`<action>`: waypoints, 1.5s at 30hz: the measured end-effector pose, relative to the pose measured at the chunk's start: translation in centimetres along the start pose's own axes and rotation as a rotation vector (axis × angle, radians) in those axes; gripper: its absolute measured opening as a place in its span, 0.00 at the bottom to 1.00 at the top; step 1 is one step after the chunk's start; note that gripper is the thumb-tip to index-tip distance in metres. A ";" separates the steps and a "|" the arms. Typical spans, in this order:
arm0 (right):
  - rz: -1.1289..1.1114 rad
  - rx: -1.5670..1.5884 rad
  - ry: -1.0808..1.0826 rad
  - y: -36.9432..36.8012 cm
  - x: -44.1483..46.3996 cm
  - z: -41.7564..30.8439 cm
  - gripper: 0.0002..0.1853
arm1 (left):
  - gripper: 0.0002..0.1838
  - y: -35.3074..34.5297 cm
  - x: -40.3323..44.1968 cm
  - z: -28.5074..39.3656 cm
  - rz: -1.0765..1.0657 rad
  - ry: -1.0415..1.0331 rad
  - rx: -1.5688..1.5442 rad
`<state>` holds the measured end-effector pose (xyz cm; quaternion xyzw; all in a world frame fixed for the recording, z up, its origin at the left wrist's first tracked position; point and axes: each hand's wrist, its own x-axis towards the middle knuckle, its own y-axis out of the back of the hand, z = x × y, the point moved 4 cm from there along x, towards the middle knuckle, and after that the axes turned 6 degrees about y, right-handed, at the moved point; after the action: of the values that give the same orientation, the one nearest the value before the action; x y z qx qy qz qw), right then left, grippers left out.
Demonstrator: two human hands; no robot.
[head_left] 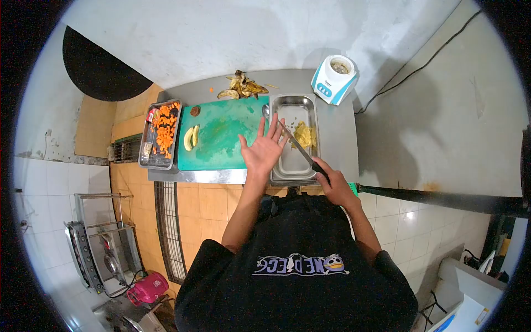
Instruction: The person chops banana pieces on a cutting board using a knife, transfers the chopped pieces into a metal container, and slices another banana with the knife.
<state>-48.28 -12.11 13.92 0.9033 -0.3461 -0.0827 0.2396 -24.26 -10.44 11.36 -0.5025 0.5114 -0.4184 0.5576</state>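
My left hand [264, 150] is palm up with its fingers spread, over the right part of the green cutting board [218, 152] and the near tray edge. My right hand [334, 185] is wrapped round the black handle of a knife [301, 149], whose blade points up and left, its tip close to my left fingertips. Under the blade is a metal tray [290, 166] with yellow mashed or cut pieces [303, 134]. Two peeled banana pieces [188, 138] lie on the board's left side, and a small brown lump [195, 111] sits near its top left corner.
A tray [145, 161] of orange chunks stands left of the board. Banana peels [241, 86] lie behind it. A spoon [265, 110] is by the metal tray. A white and blue blender base [334, 80] stands at the back right. A pink gas cylinder [148, 288] is at lower left.
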 end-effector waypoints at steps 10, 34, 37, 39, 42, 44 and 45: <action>-0.069 -0.112 -0.047 -0.6 0.5 2.2 0.27 | 0.52 -0.6 -0.2 -0.2 0.037 -0.071 -0.143; 0.099 -0.180 -0.128 0.8 2.6 2.2 0.28 | 0.52 -0.9 -1.4 -0.9 0.097 0.097 0.441; 0.105 -0.116 -0.178 0.9 2.7 2.1 0.28 | 0.53 0.1 -1.2 -0.7 0.105 0.093 0.672; 0.204 -0.120 0.219 0.1 2.5 0.6 0.28 | 0.53 0.7 -1.0 -0.8 0.138 0.097 0.721; 0.001 -0.197 0.123 -0.6 1.9 0.4 0.28 | 0.54 1.0 -0.8 -1.1 0.148 0.120 0.772; 0.019 -0.182 -0.037 0.5 2.3 0.5 0.28 | 0.54 1.1 -1.1 -1.3 0.129 0.139 0.773; 0.036 -0.167 -0.195 1.0 2.4 0.9 0.28 | 0.54 1.0 -1.3 -1.3 0.102 0.140 0.792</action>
<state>-47.33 -14.65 13.66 0.8616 -0.3758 -0.1941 0.2806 -25.73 -9.22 10.61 -0.1933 0.3717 -0.5879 0.6920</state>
